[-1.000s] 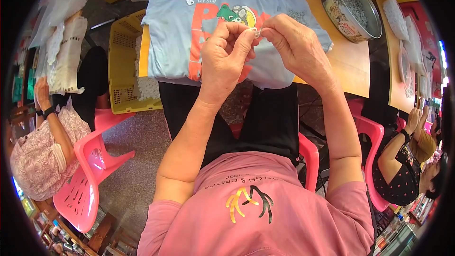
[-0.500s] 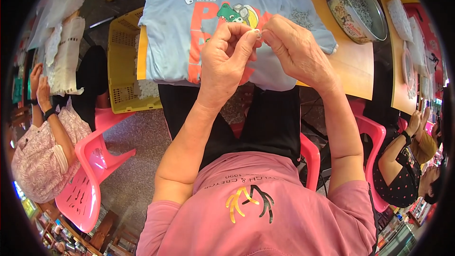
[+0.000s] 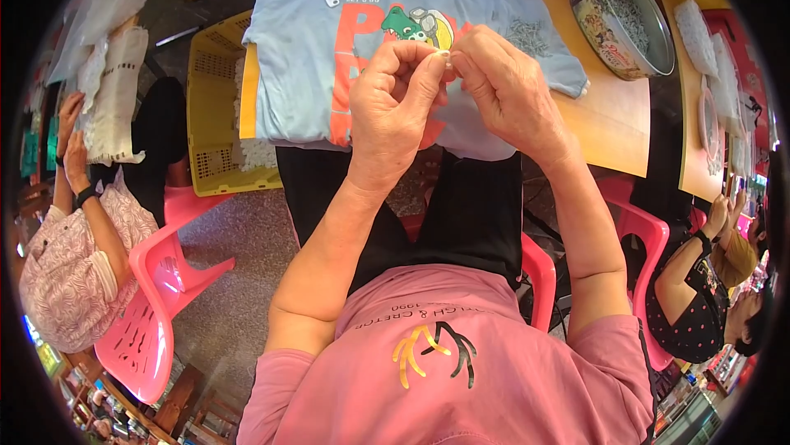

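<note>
Overhead, both hands (image 3: 444, 91) hover above a shirt-covered wooden table (image 3: 605, 120), pink chairs (image 3: 156, 297) around.

Both forearms reach forward, left hand (image 3: 395, 103) and right hand (image 3: 504, 87) meeting, fingertips apparently pinched together.

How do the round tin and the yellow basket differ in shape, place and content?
The tin is round and stands on the table, while the basket is rectangular, with slotted walls, and sits lower, beside the table. The tin holds small grey pieces; the basket holds white ones. Both are open on top.
</note>
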`<state>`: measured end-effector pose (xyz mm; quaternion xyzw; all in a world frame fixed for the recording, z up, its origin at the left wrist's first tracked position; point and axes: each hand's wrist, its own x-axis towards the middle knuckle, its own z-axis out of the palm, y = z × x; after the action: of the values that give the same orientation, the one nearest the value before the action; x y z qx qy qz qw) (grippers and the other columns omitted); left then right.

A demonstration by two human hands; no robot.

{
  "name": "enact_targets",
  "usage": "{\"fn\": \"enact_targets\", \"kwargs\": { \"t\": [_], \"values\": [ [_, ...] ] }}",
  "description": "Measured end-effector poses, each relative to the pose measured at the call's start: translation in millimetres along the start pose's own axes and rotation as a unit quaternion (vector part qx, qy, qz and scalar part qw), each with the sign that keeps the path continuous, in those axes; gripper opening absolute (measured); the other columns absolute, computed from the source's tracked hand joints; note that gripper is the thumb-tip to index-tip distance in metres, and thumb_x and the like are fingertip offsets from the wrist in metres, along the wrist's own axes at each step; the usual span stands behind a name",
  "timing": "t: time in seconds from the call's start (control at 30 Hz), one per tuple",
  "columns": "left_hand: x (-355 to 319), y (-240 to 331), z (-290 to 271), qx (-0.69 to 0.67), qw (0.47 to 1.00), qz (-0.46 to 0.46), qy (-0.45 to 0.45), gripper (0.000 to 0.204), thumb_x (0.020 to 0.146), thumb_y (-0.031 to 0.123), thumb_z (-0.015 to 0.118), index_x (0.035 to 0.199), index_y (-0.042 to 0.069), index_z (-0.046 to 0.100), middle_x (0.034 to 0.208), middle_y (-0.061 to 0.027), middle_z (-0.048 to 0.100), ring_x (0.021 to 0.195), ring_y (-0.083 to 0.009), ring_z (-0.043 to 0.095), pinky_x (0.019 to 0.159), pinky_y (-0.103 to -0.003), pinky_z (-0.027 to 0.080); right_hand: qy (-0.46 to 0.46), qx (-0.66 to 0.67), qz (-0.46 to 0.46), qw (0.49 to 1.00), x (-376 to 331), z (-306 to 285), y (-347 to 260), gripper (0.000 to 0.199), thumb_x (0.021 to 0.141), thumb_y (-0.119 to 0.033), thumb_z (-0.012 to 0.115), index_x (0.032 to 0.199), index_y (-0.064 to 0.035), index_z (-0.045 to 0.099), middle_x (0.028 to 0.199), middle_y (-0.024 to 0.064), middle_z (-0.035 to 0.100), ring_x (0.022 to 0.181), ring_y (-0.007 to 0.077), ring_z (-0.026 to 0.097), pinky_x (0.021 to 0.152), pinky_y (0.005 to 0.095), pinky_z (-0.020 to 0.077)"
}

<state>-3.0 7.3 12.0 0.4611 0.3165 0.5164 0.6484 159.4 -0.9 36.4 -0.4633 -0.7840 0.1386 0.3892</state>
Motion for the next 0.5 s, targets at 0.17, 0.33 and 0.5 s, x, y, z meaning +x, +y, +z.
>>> {"fn": "enact_targets", "kwargs": {
  "t": [0.17,0.33,0.5],
  "values": [
    [-1.0,-0.6,-1.9,-0.010,1.000,0.002,0.007,0.009,0.096,0.008,0.063,0.100,0.001,0.059,0.087,-0.0031,0.067,0.070,-0.0056,0.057,0.063,-0.020,0.048,0.006,0.005,-0.021,1.000,0.4,4.7,2.1,0.006,0.094,-0.003,0.057,0.092,0.0011,0.053,0.080,0.0138,0.053,0.069,0.0308,0.057,0.060,0.0371,0.0470],
    [0.4,0.9,-1.9,-0.033,0.999,-0.023,-0.006,0.009,0.097,0.009,0.062,0.100,0.001,0.060,0.086,-0.0039,0.067,0.070,-0.0062,0.058,0.062,-0.020,0.048,0.018,-0.012,-0.031,0.999,-0.1,5.1,2.1,0.008,0.095,-0.005,0.057,0.092,0.0013,0.053,0.078,0.0139,0.053,0.068,0.0305,0.057,0.061,0.0366,0.0473],
    [1.9,2.9,-1.8,-0.059,0.998,-0.034,0.000,0.011,0.097,0.013,0.061,0.100,0.002,0.060,0.086,-0.0050,0.069,0.069,-0.0071,0.059,0.062,-0.021,0.049,-0.006,0.028,0.033,0.999,2.5,-3.8,-5.3,0.011,0.097,-0.008,0.054,0.094,0.0019,0.055,0.078,0.0135,0.055,0.069,0.0283,0.058,0.063,0.0350,0.0484]
  ]
}}
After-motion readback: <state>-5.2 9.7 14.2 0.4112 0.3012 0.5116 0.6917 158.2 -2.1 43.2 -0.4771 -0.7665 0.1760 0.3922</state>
